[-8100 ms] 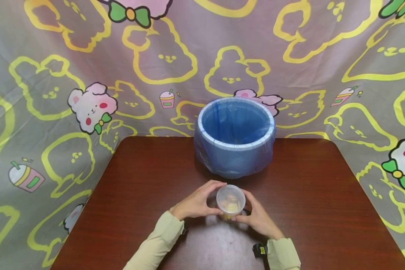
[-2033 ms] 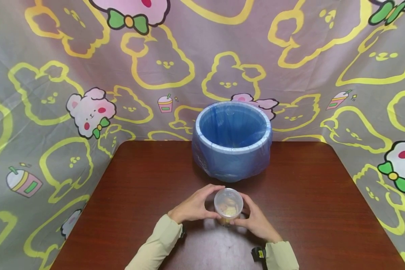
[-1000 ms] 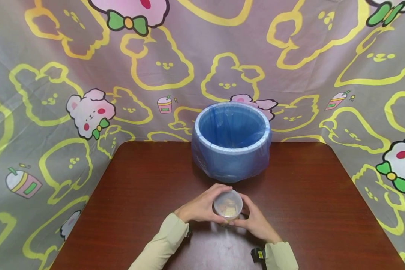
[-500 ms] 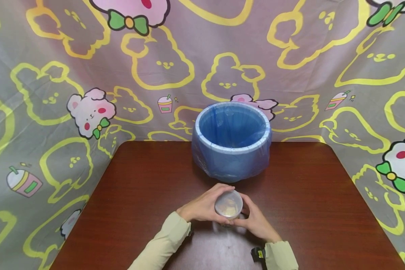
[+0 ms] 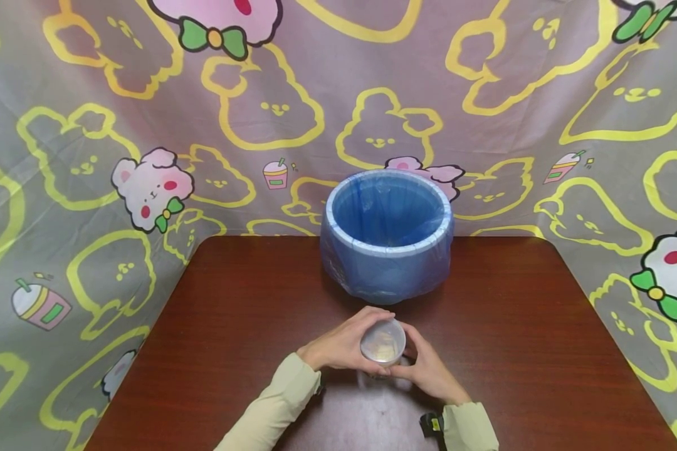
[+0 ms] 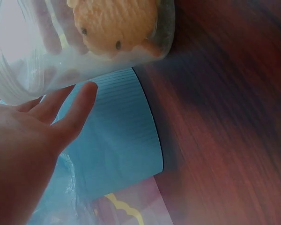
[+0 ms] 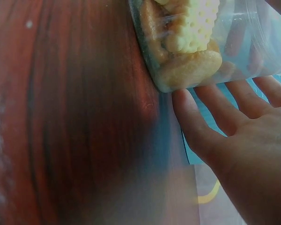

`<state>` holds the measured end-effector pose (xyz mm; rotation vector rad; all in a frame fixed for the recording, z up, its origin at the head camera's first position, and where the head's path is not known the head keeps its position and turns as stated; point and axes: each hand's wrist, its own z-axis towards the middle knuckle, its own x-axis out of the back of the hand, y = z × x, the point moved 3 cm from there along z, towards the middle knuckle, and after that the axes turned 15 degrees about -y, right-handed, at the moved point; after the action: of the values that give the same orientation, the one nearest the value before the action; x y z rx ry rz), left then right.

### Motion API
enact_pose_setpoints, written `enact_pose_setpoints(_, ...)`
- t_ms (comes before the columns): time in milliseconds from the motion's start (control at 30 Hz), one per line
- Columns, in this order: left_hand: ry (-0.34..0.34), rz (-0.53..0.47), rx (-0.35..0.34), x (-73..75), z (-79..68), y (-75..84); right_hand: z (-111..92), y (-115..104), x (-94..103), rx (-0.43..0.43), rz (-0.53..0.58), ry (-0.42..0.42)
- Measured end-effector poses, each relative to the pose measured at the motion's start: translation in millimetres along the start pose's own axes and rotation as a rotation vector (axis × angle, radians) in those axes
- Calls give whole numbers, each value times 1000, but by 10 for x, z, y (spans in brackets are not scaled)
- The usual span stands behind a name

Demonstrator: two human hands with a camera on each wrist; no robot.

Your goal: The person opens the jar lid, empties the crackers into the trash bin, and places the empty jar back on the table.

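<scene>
In the head view, a clear plastic jar (image 5: 383, 343) with a translucent lid stands upright on the table in front of me. My left hand (image 5: 344, 343) grips it around the lid, with the thumb on the near side and fingers on the far side. Lower down, my right hand (image 5: 433, 373) holds the jar's body from the right. Biscuits show through the wall: a brown one (image 6: 114, 23) with dark spots in the left wrist view, a pale dimpled cracker (image 7: 192, 28) and a rounded brown biscuit (image 7: 192, 68) in the right wrist view.
A blue round bin (image 5: 386, 272) lined with a thin blue plastic bag stands just beyond the jar on the dark red-brown wooden table (image 5: 248, 294). Patterned cloth (image 5: 282, 81) with cartoon bears surrounds the table on the back and both sides.
Compared with two seconds ago, my left hand has shifted right around the lid, its thumb and fingertips reaching further over. My right hand has stayed nearly still. The jar remains in place.
</scene>
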<state>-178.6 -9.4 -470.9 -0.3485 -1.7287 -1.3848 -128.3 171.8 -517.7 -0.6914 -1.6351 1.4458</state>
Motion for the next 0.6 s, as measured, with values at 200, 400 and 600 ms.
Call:
enact_pose_setpoints(200,2,2,4,-21,15,-26,4,0,-2,-16,3,-1)
enact_pose_setpoints(400,2,3,8,-34,32,-43,7,6,-1,-16,-2,5)
enact_pose_setpoints(600,3,4,3,-40,39,-41,4,13,1,-2,-9,8)
